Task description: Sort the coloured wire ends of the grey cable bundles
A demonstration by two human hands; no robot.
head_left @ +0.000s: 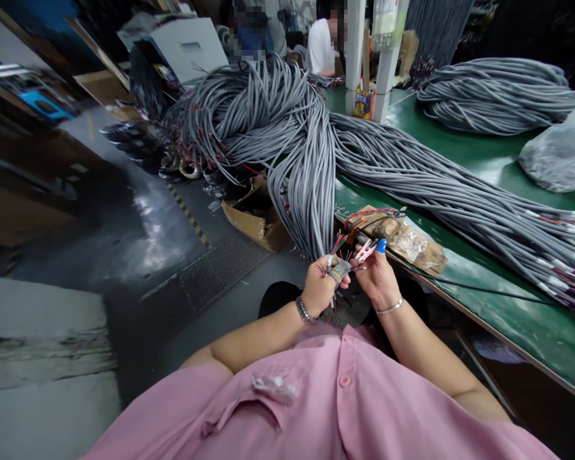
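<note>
Coloured wires (341, 245) fan out just above the fingertips of both hands, held low in front of the pink shirt (335, 396) and below the edge of the green table (460, 150). They come from the end of a grey cable (333, 300) gripped in the left hand (319, 289).

Left hand: clenched round the cable. The thumb wears a grey wrap (339, 272) that presses against the base of the wires. A white cap (329, 260) covers one fingertip.

Right hand (378, 278): fingers pinch a pink-and-white piece (365, 252) just beside the wire tips. It is too small to tell whether it is a clip or a plug. A blue tip (381, 245) sits at the far end of these fingers.

Surroundings: a large bundle of grey cables (306, 172) hangs off the table edge directly above the fingers. A brown packet (409, 241) lies on the table just beyond the right fingertips. A cardboard box (256, 220) stands on the floor, well to the left of the left hand.

Assessment: the step in hand looks like sorting or separating the coloured wires at the cable end, with the right-hand piece brought up to them. It is not possible to tell whether any wire is seated in it. The next move calls for a steady left grip so the fan does not collapse, and for one wire to be picked out cleanly by colour without catching the others.
</note>
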